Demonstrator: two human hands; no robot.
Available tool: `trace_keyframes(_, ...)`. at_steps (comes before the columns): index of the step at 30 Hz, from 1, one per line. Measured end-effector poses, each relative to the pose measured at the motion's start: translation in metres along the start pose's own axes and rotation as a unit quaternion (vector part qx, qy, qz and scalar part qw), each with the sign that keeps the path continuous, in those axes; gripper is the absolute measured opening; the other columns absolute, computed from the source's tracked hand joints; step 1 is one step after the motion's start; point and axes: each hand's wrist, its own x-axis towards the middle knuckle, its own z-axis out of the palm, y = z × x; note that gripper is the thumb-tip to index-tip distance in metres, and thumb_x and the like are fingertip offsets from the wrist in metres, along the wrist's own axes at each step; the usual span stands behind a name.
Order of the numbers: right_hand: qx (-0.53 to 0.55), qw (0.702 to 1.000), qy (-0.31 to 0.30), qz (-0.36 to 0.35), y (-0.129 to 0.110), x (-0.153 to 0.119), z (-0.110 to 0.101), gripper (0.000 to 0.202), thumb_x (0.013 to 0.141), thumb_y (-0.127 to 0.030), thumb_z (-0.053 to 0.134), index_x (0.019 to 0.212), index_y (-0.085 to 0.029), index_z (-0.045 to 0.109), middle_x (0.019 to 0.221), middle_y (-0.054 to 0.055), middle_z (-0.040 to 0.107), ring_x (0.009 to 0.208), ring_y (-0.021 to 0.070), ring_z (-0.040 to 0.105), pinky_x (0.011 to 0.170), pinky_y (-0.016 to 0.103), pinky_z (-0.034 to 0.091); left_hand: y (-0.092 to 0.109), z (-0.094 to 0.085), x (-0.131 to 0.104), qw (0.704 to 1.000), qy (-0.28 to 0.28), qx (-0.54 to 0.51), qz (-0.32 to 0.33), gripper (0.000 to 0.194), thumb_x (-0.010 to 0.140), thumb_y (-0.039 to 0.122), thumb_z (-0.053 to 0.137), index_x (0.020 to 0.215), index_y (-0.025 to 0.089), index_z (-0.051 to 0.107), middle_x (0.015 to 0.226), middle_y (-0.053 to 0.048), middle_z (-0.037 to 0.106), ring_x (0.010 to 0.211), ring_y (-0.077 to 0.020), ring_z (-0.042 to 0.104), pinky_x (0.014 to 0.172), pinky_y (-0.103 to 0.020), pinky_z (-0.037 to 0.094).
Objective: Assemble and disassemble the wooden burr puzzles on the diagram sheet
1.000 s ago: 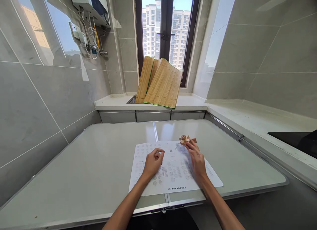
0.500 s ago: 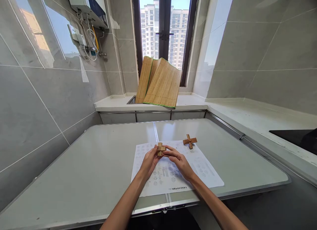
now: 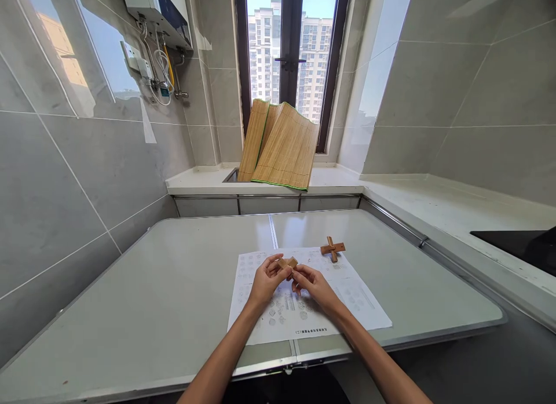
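- Both hands worked together over the middle of the printed sheet point(image 3: 369, 316), on the near half of the table point(image 3: 152, 305).
- Left hand point(image 3: 264, 282): partly closed, fingers curled, with thumb and fingers pinched on the light wooden piece point(image 3: 288, 262).
- Right hand point(image 3: 318, 288): partly closed, fingertips drawn together at the right, near side of the same piece; the other fingers curled loosely below.
- Light wooden piece: held between the two hands, toward the far part of the sheet. Fingers covered much of it, so its joints could not be told.
- Dark wooden cross point(image 3: 333, 249): lay at the sheet's far right corner, well apart from both hands.
- Handling, as judged: one hand needed to steady the piece while the other applied light, straight pressure. Twisting risked binding any joint or loosening a part.
- Visibility, as judged: fingertips were best kept to the sides, leaving the upper face exposed for inspection.
- Height, as judged: working low over the table limited the fall of a dropped part.
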Motion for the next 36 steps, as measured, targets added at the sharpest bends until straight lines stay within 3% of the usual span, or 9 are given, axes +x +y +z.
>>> trace_keyframes(5, -0.010, 0.998, -0.066, 0.021, -0.001, -0.003, -0.001, 0.043, 0.089, -0.059, 0.067, 0.095, -0.017, 0.070, 0.081, 0.004, 0.069, 0.062, 0.0140, 0.059, 0.062, 0.029, 0.050, 0.000, 0.002, -0.005, 0.998, -0.030, 0.051, 0.030, 0.063, 0.072, 0.041, 0.087, 0.124, 0.018, 0.060, 0.117, -0.014, 0.075, 0.113, -0.0303, 0.070, 0.100, -0.045, 0.053)
trace_keyframes(9, -0.052, 0.998, -0.033, 0.022, 0.007, -0.004, 0.001, 0.040, 0.088, -0.059, 0.067, 0.090, -0.018, 0.065, 0.062, -0.002, 0.061, 0.057, 0.0150, 0.057, 0.060, 0.030, 0.048, -0.001, 0.003, -0.009, 0.983, -0.011, 0.166, 0.077, 0.059, 0.071, 0.035, 0.087, 0.122, 0.021, 0.062, 0.116, -0.010, 0.075, 0.113, -0.0279, 0.069, 0.104, -0.045, 0.052)
trace_keyframes(14, -0.043, 0.998, 0.032, 0.012, 0.014, -0.002, 0.001, 0.038, 0.080, -0.054, 0.076, 0.088, -0.019, 0.064, 0.071, -0.002, 0.061, 0.057, 0.0122, 0.051, 0.055, 0.026, 0.043, -0.002, 0.005, -0.011, 0.969, 0.010, 0.217, 0.120, 0.059, 0.069, 0.031, 0.087, 0.120, 0.024, 0.060, 0.113, -0.007, 0.075, 0.108, -0.0263, 0.071, 0.100, -0.044, 0.055)
trace_keyframes(22, -0.001, 0.997, -0.069, 0.047, 0.003, -0.004, -0.006, 0.044, 0.085, -0.061, 0.070, 0.094, -0.018, 0.071, 0.074, 0.002, 0.060, 0.067, 0.0154, 0.056, 0.063, 0.030, 0.048, -0.006, 0.001, -0.007, 0.988, -0.007, 0.123, 0.090, 0.054, 0.077, 0.035, 0.083, 0.122, 0.022, 0.056, 0.114, -0.011, 0.076, 0.108, -0.0258, 0.072, 0.104, -0.045, 0.052)
trace_keyframes(29, -0.007, 1.000, -0.002, 0.027, 0.016, 0.000, -0.012, 0.043, 0.080, -0.052, 0.079, 0.107, -0.020, 0.070, 0.077, 0.002, 0.069, 0.069, 0.0167, 0.062, 0.061, 0.026, 0.045, -0.002, 0.004, -0.010, 0.980, 0.014, 0.165, 0.114, 0.056, 0.072, 0.034, 0.087, 0.118, 0.023, 0.058, 0.114, -0.010, 0.075, 0.108, -0.0260, 0.071, 0.101, -0.044, 0.054)
trace_keyframes(36, 0.022, 1.000, 0.004, 0.018, 0.020, -0.002, -0.015, 0.037, 0.082, -0.047, 0.079, 0.108, -0.024, 0.066, 0.103, 0.006, 0.075, 0.094, 0.0230, 0.070, 0.082, 0.034, 0.054, -0.003, 0.003, -0.011, 0.966, 0.033, 0.221, 0.128, 0.058, 0.070, 0.039, 0.088, 0.118, 0.025, 0.057, 0.115, -0.007, 0.073, 0.108, -0.0245, 0.070, 0.097, -0.040, 0.055)
